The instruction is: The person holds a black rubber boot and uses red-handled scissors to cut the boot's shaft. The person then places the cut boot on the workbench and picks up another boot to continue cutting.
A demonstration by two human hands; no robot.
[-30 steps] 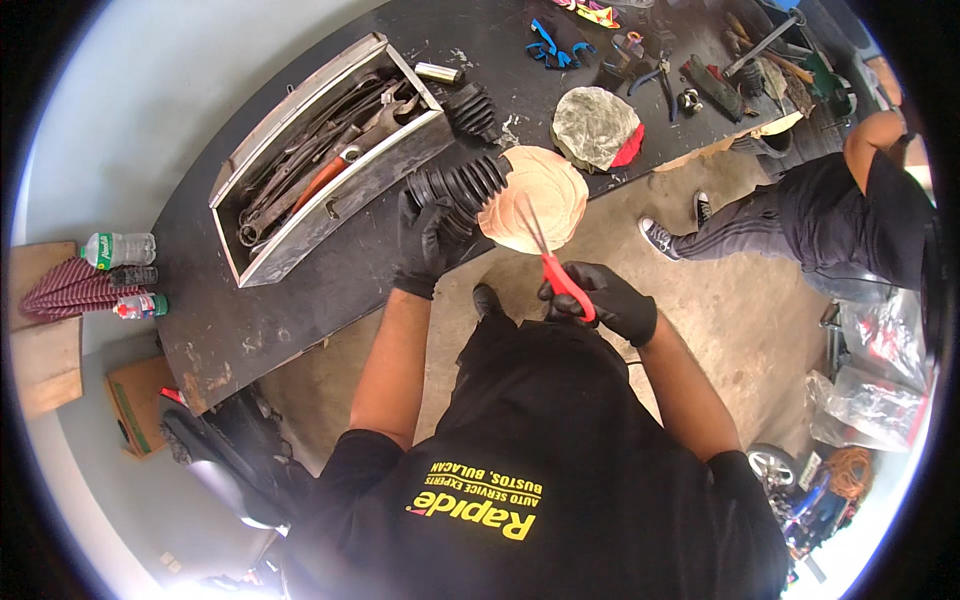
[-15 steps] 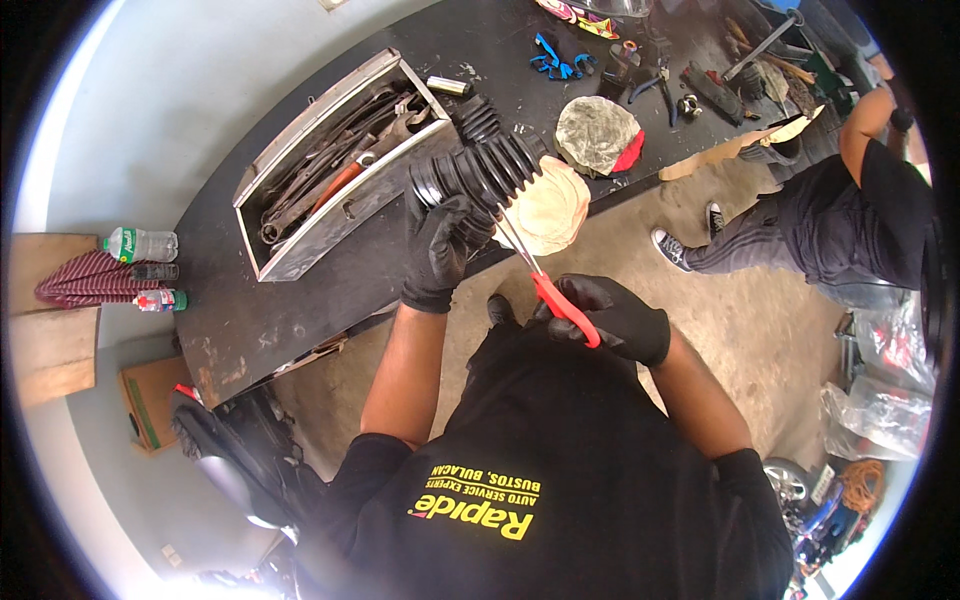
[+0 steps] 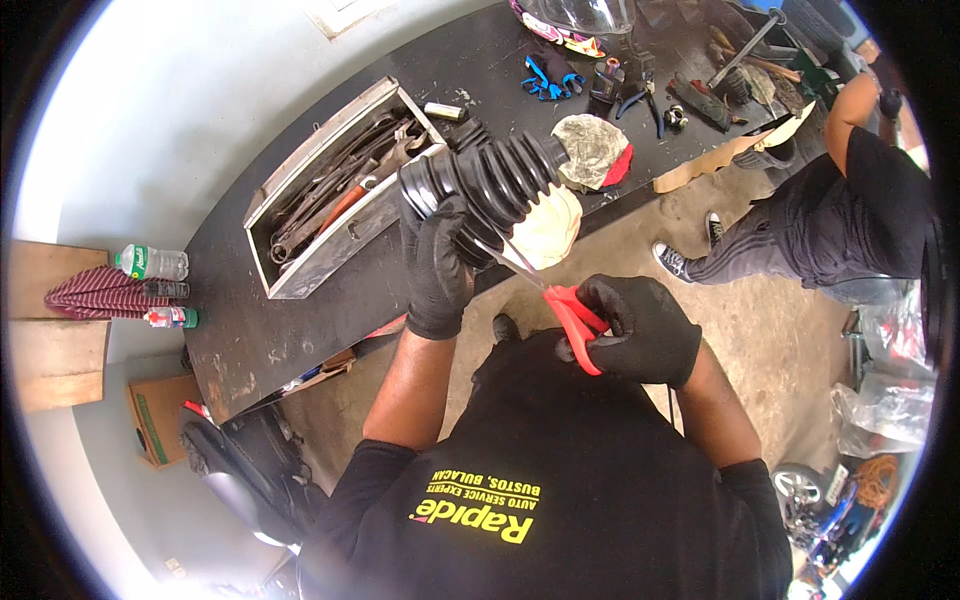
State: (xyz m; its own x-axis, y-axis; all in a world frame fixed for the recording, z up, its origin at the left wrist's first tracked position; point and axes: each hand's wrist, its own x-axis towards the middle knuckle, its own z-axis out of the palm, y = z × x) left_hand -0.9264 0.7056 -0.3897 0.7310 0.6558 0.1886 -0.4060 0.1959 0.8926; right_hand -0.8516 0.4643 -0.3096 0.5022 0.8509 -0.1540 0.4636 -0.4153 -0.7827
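Note:
My left hand (image 3: 437, 262), in a black glove, is closed around a black ribbed rubber bellows boot (image 3: 500, 178), which it holds up in front of the bench. The boot's narrow end points to the right. My right hand (image 3: 640, 330), gloved in black too, grips a pair of scissors (image 3: 573, 318) by the red handles. The scissor blades are slightly apart and reach to the boot's lower edge beside my left fingers. Whether the blades touch the rubber I cannot tell. Just behind the boot lies a round pale cloth (image 3: 548, 228), partly covered by it.
On the black bench (image 3: 240, 345) stands a metal toolbox (image 3: 335, 245) full of wrenches. Beyond the boot lie a grey-and-red round cloth (image 3: 592, 150), blue-handled pliers (image 3: 642, 100) and black-and-blue gloves (image 3: 550, 78). Another person (image 3: 800, 225) stands at the right.
The boot now appears larger and turned, its narrow end farther right. My right hand has moved right and slightly down with the scissors. The whole view has shifted a little.

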